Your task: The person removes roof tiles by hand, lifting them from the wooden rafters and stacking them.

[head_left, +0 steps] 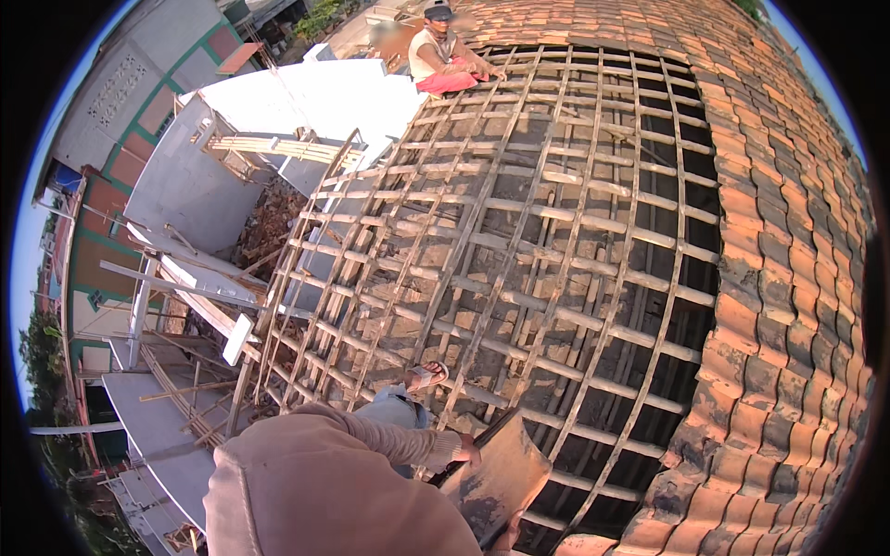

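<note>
In front of me at the bottom of the view is a curved clay roof tile point(501, 482), orange-brown with dark stains and a dark left edge. I cannot tell whether more tiles lie under it. My left hand point(468, 449), at the end of a brown sleeve, is closed on its upper left edge. My right hand point(510, 535) shows only in part at the lower edge, its fingers against the tile. The tile is tilted over the wooden roof battens point(575, 426). My sandalled foot point(428, 374) rests on the battens just beyond my left arm.
Rows of orange tiles point(779, 306) cover the right side. Dark gaps show between battens beside them. Another person point(445, 56) sits at the far edge of the lattice. To the left, the roof drops toward grey walls point(195, 185), rubble point(273, 218) and loose timber.
</note>
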Demonstrator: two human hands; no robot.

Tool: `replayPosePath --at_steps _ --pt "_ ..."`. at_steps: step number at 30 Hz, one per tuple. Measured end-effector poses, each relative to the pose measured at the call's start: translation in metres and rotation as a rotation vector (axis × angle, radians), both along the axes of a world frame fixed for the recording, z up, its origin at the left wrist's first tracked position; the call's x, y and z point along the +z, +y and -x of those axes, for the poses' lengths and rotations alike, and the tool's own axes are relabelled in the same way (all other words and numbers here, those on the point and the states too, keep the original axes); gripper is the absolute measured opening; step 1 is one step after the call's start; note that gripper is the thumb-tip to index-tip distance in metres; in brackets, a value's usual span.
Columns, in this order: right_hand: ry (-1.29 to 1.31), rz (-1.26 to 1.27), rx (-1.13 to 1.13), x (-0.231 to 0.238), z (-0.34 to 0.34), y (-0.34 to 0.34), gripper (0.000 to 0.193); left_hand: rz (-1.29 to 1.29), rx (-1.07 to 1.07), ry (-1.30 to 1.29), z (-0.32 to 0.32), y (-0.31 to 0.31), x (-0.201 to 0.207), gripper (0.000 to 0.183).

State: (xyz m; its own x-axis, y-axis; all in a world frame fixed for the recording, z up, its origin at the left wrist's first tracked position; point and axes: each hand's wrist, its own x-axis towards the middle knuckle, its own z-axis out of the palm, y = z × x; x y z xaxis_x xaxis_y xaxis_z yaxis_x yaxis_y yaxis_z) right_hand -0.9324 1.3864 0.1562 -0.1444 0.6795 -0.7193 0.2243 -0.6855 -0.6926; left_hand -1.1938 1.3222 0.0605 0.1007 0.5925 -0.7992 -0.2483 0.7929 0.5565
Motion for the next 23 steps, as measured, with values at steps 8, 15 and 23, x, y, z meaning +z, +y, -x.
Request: replayPosePath --at_steps 8,15,23 --pt "-0.208 0.144 0.354 0.043 0.064 0.051 0.056 0.247 0.748 0.316 0.204 -0.116 0.159 0.034" --pt "-0.545 0.107 0.561 0.067 0.072 0.113 0.053 0.367 1.668 1.308 0.535 -0.436 0.360 0.046" --pt "-0.704 0.043 0.383 0.043 0.059 0.117 0.044 0.817 2.032 1.824 0.557 -0.524 0.542 0.071"
